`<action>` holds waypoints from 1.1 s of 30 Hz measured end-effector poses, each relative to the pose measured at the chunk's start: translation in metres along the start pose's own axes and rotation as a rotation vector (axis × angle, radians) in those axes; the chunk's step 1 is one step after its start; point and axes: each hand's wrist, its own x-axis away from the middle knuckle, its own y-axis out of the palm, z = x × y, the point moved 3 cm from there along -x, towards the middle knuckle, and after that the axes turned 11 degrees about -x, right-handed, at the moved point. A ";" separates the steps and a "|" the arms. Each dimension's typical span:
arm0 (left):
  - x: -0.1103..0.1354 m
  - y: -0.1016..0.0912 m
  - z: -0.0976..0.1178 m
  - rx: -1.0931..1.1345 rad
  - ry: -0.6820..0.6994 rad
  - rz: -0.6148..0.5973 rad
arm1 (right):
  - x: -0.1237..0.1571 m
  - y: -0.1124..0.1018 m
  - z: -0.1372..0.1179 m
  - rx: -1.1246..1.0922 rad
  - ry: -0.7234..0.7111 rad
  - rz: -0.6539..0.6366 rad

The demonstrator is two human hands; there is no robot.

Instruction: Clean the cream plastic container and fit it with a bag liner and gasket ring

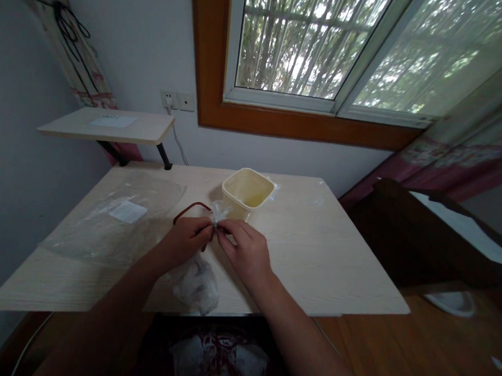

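Over the middle of the table, my left hand (186, 238) and my right hand (248, 255) meet with fingertips pinched on the gathered neck of a clear plastic bag (195, 287). The bag hangs below my hands near the front edge, with pale, unclear contents. Its loose top (220, 209) sticks up beyond my fingers. A reddish-brown curved rod or handle (192, 205) arcs out behind my left hand; its lower part is mostly hidden. Just past my fingers stands a cream square plastic tub (237, 207).
A large flat clear plastic bag (93, 231) with a white label (128, 211) lies at the left of the table (323, 262). A small raised shelf (75, 119) stands at the back left. Dark furniture (445, 241) is at the right.
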 end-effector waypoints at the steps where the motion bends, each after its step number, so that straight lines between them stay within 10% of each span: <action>1: 0.000 0.000 0.000 -0.014 0.001 0.002 | 0.000 0.000 0.001 0.002 0.010 0.002; 18: -0.001 0.017 -0.012 -0.227 0.214 0.031 | -0.001 0.000 0.015 -0.196 0.227 0.100; 33: 0.001 0.020 -0.019 -0.219 0.284 -0.024 | 0.001 -0.001 0.020 -0.162 0.130 0.022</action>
